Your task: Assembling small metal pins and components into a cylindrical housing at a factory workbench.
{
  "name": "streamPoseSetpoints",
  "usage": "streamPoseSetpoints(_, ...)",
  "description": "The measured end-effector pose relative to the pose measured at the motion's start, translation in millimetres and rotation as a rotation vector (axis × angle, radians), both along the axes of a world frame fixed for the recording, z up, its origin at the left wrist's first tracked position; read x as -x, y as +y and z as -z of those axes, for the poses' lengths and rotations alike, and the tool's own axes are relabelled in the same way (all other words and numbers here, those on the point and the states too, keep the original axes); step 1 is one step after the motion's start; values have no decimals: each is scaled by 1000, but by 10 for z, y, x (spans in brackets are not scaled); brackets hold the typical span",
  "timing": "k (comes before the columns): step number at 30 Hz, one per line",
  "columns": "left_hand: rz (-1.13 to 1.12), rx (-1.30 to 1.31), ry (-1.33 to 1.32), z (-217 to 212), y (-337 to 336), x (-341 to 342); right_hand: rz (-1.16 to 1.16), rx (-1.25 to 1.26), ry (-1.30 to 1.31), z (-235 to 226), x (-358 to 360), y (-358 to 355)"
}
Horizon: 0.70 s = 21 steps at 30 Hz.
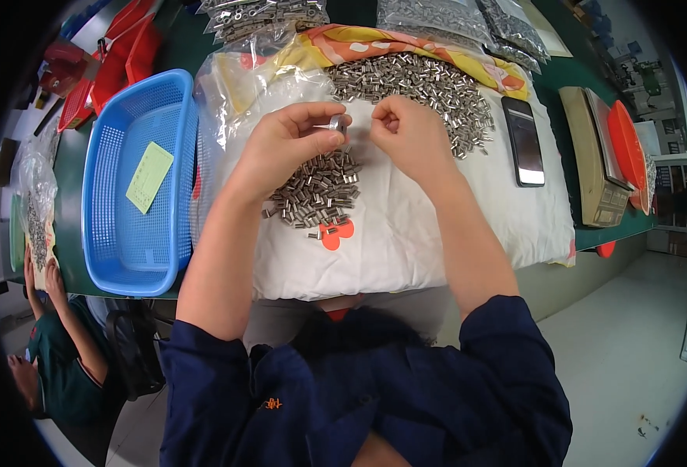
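Observation:
My left hand [293, 144] pinches a small ring-shaped metal piece [338, 124] between thumb and fingertips, over a smaller pile of short metal cylinders [316, 191]. To its right, my right hand [413, 136] is closed, its thumb pressed to its curled fingers; whatever it may hold is hidden. Behind it spreads a larger heap of the same shiny cylinders [437, 86]. Both heaps lie on a white cloth [405, 249] with a red printed pattern, whose yellow and orange edge is folded up at the back.
A blue plastic basket [180, 194] with a green paper slip [150, 177] stands at left. A phone [524, 144] lies on the cloth at right, near a cardboard box [588, 156]. Bags of metal parts [269, 17] lie at the back. A co-worker [67, 350] sits at far left.

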<state>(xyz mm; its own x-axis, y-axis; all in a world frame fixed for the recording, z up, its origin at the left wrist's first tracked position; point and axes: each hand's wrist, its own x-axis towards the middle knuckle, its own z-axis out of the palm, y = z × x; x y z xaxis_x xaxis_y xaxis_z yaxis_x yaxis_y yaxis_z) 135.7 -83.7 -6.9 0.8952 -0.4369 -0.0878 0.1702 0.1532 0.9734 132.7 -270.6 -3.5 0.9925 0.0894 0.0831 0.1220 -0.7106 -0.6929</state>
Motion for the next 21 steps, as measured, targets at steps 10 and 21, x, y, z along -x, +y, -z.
streamPoseSetpoints(10,-56,-11,-38,24,-13,3,-224,-510,76,-64,92,68)
streamPoseSetpoints(21,-123,-43,-80,38,-65,39,-151,-80,-544,-12,149,212)
